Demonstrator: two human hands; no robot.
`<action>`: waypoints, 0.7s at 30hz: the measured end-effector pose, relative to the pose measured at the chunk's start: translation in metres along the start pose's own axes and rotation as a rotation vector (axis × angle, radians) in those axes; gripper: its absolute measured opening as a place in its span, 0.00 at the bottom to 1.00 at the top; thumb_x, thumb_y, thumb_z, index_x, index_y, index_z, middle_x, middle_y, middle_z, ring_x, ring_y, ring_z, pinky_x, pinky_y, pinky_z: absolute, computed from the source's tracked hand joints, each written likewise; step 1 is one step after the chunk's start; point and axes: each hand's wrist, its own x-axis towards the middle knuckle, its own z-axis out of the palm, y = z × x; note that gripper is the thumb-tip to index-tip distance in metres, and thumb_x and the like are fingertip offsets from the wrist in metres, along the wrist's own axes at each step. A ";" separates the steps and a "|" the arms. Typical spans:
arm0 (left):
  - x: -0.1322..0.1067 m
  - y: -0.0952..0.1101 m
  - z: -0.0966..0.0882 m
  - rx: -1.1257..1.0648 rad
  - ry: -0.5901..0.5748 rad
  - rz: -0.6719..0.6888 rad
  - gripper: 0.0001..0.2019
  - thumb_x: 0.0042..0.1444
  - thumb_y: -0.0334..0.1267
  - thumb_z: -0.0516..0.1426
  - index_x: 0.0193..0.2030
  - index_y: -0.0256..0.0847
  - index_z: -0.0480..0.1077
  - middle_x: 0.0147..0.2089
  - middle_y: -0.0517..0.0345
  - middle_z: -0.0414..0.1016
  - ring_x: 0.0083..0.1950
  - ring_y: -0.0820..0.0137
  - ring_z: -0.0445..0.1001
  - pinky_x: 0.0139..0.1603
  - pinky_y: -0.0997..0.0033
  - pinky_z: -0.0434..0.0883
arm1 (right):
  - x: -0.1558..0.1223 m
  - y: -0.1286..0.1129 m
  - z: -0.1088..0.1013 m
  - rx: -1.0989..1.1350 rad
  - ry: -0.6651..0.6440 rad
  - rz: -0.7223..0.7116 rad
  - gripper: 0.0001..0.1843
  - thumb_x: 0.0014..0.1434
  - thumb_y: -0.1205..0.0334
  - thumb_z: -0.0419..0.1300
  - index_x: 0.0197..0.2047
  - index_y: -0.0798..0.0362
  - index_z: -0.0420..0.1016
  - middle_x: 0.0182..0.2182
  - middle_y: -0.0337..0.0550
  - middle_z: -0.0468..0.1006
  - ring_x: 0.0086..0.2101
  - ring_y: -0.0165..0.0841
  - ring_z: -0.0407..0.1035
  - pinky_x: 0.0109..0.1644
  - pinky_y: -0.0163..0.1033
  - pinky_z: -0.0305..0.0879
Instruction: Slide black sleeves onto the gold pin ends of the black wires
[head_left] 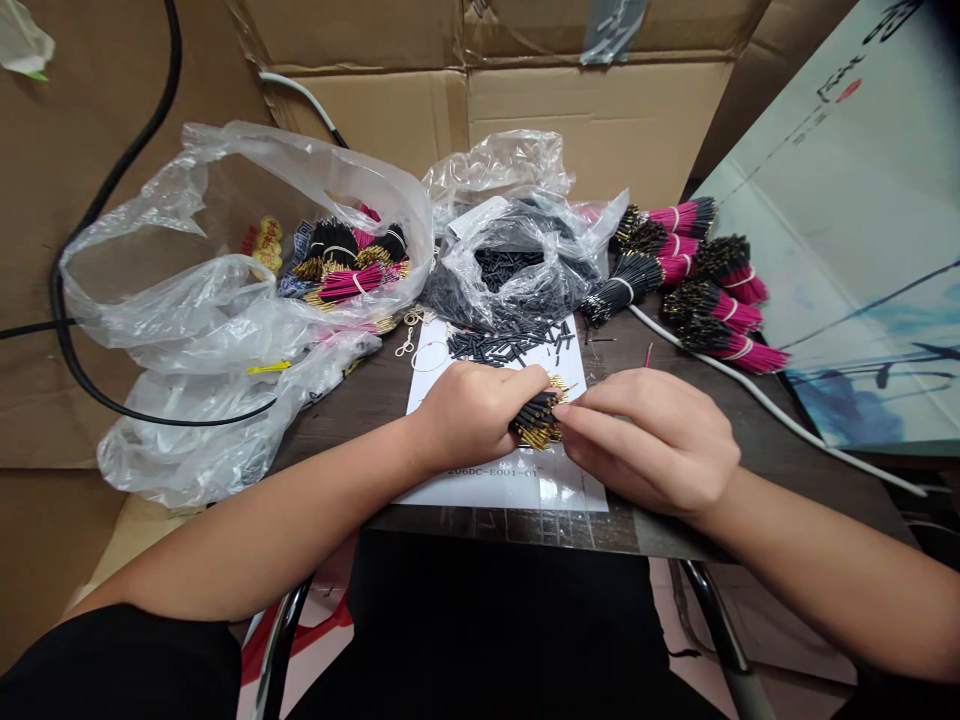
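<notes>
My left hand grips a tight bundle of black-sleeved wires with gold crimped terminals over a white printed sheet. My right hand presses its closed fingertips against the same bundle from the right. Loose short black tubes lie on the sheet just beyond my hands. Behind them, a clear bag holds many more. Bound magenta-and-black wire bundles lie to the right, and similar bundles sit inside a clear plastic bag at the left.
The dark table's near edge runs under my forearms. A white cable crosses the right side, and a black cable lies left. Cardboard box flaps stand behind, with a printed board at the right.
</notes>
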 end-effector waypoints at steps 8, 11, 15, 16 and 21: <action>0.005 0.008 -0.008 -0.451 -0.014 -0.188 0.07 0.56 0.36 0.54 0.38 0.35 0.68 0.31 0.59 0.74 0.29 0.78 0.70 0.30 0.80 0.66 | -0.001 0.006 0.009 -0.065 0.035 -0.078 0.37 0.49 0.42 0.65 0.56 0.55 0.67 0.51 0.54 0.72 0.51 0.44 0.67 0.54 0.52 0.70; 0.008 0.017 -0.011 -0.768 -0.049 -0.318 0.12 0.61 0.41 0.52 0.31 0.34 0.66 0.27 0.60 0.70 0.26 0.80 0.66 0.28 0.80 0.65 | -0.002 0.006 0.020 -0.003 0.052 -0.098 0.43 0.47 0.38 0.65 0.60 0.50 0.58 0.59 0.54 0.64 0.57 0.47 0.61 0.59 0.57 0.65; 0.008 0.025 -0.013 -1.062 -0.132 -0.420 0.15 0.61 0.45 0.52 0.30 0.33 0.65 0.24 0.60 0.66 0.24 0.81 0.63 0.25 0.81 0.64 | -0.003 0.003 0.033 0.036 0.048 -0.109 0.49 0.50 0.54 0.67 0.66 0.47 0.42 0.63 0.54 0.58 0.60 0.47 0.57 0.60 0.61 0.62; 0.008 0.027 -0.014 -1.107 -0.136 -0.433 0.15 0.60 0.45 0.53 0.31 0.33 0.65 0.25 0.60 0.66 0.26 0.80 0.64 0.26 0.80 0.64 | -0.003 0.002 0.035 0.029 0.061 -0.104 0.50 0.51 0.59 0.66 0.68 0.47 0.39 0.64 0.53 0.56 0.60 0.47 0.57 0.60 0.61 0.62; 0.007 0.031 -0.012 -1.360 -0.146 -0.512 0.17 0.57 0.47 0.57 0.30 0.33 0.63 0.26 0.60 0.63 0.27 0.81 0.61 0.26 0.80 0.61 | -0.002 -0.002 0.039 -0.002 0.150 -0.114 0.54 0.50 0.66 0.65 0.69 0.45 0.33 0.66 0.47 0.54 0.59 0.45 0.58 0.60 0.59 0.63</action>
